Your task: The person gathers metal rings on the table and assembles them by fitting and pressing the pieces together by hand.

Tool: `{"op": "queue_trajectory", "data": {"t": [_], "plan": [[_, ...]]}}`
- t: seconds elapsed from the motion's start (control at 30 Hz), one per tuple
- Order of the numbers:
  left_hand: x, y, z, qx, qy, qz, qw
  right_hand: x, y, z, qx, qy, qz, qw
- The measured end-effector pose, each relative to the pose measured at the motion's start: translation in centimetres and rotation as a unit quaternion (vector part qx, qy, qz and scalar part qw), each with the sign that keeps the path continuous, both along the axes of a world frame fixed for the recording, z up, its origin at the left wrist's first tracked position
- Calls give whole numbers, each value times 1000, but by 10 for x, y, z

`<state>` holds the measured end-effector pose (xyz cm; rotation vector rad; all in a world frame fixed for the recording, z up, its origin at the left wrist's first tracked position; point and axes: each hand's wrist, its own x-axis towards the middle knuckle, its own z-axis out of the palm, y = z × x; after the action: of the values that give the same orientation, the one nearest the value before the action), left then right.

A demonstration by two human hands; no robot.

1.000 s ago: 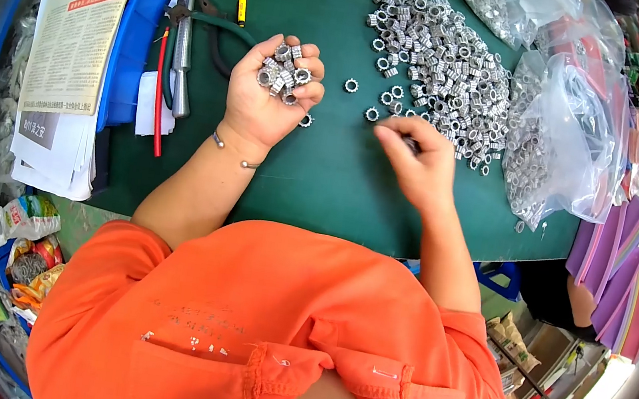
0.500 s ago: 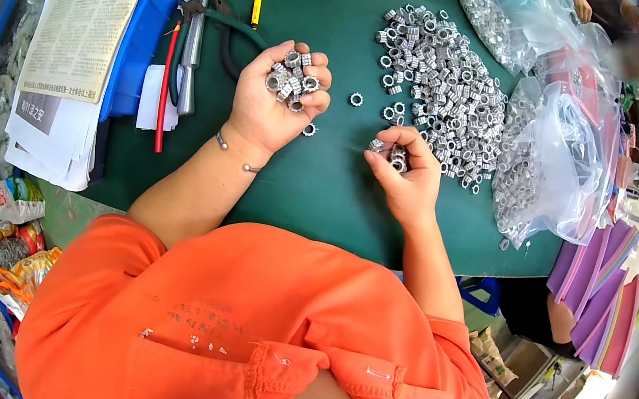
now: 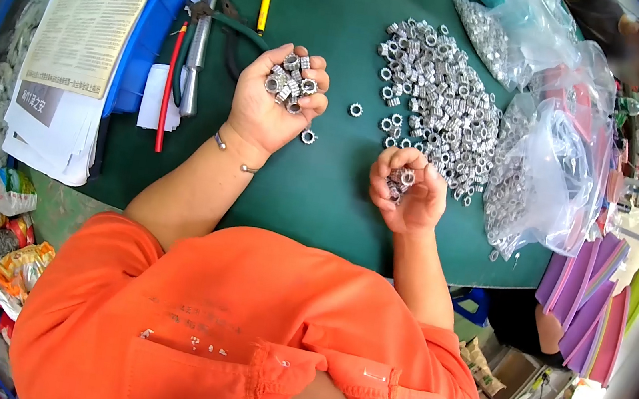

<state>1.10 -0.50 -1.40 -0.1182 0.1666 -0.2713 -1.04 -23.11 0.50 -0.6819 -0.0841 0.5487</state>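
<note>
Palm up, my left hand [image 3: 271, 104] curls its fingers round a handful of small notched metal rings [image 3: 292, 83]. My right hand [image 3: 411, 191] is cupped, with several more metal rings [image 3: 400, 181] held against its fingers; part of them is hidden. A large pile of the same rings [image 3: 449, 104] spreads over the green table just beyond my right hand. One loose ring [image 3: 356, 110] lies between the pile and my left hand. Another ring [image 3: 308, 137] rests beside my left wrist.
Left of my hands are pliers [image 3: 207, 11], a red rod [image 3: 169, 91], a metal tool [image 3: 195, 62] and a yellow pen [image 3: 266, 3]. A newspaper [image 3: 93, 16] lies over a blue bin [image 3: 149, 24]. Clear plastic bags of rings [image 3: 511, 184] line the right side.
My right hand has turned its palm upward and drawn slightly toward me, with rings now cupped in its fingers. My left hand stays almost still. The view has shifted slightly.
</note>
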Motion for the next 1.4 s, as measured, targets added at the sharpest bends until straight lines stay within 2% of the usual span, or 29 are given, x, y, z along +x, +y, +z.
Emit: {"op": "queue_trajectory", "data": {"t": [0.03,0.07,0.1,0.13,0.2,0.27,0.3,0.33,0.43,0.47,0.57,0.6,0.67,0.7,0.83,0.9,0.93,1.0,1.07,1.13,1.17,1.2,1.23,1.27,1.3,1.33,1.4], "plan": [[1,2,1,1,0,5,1000,7,-2,0,-37,1,1,999],[1,4,2,1,-3,14,1000,11,1,6,-172,-15,-16,985],[2,6,3,-2,-11,20,1000,17,6,13,-321,-42,-13,946],[1,6,3,-5,-19,24,1000,23,15,19,-462,-69,-12,884],[-1,4,8,0,-19,28,999,32,34,13,-622,-317,-67,713],[-2,1,10,3,-9,6,1000,39,46,2,-686,-447,-59,571],[-2,1,8,1,-16,5,1000,37,52,3,-718,-429,-39,547],[-1,3,9,0,-17,9,1000,37,53,4,-717,-433,-37,545],[1,11,12,1,-35,33,999,36,48,3,-611,-437,-57,658],[1,14,12,-10,-55,36,998,35,45,3,-612,-438,-52,657],[3,21,12,-12,-78,51,996,30,34,-1,-491,-325,-17,808],[3,22,13,-15,-79,52,995,27,31,-1,-494,-324,-16,807],[3,24,13,-13,-75,56,996,20,32,3,-388,-162,6,907],[3,24,12,-13,-74,57,996,19,32,7,-365,-116,23,923],[3,25,12,-13,-79,58,995,15,30,3,-332,-125,9,935],[4,25,12,-12,-80,56,995,14,31,2,-335,-199,-21,920],[4,25,11,-13,-81,55,995,13,29,1,-335,-198,-23,921],[4,25,11,-12,-81,54,995,12,26,2,-188,-42,20,981],[3,27,13,-25,-78,58,995,16,23,-3,-56,23,72,996],[4,30,12,-27,-87,63,994,17,23,-6,33,67,85,994],[5,31,12,-32,-94,66,993,17,28,0,14,78,66,995],[3,33,11,-29,-92,71,993,23,30,1,-157,-14,74,985],[4,33,11,-30,-92,72,993,23,37,6,-304,-63,73,948],[5,33,11,-30,-93,73,993,21,47,10,-443,-111,69,887],[6,33,10,-25,-93,73,993,19,58,10,-533,-246,48,808],[5,33,10,-25,-94,73,993,16,66,11,-581,-365,29,727],[5,32,11,-22,-85,73,994,13,72,2,-621,-469,31,627]]}}
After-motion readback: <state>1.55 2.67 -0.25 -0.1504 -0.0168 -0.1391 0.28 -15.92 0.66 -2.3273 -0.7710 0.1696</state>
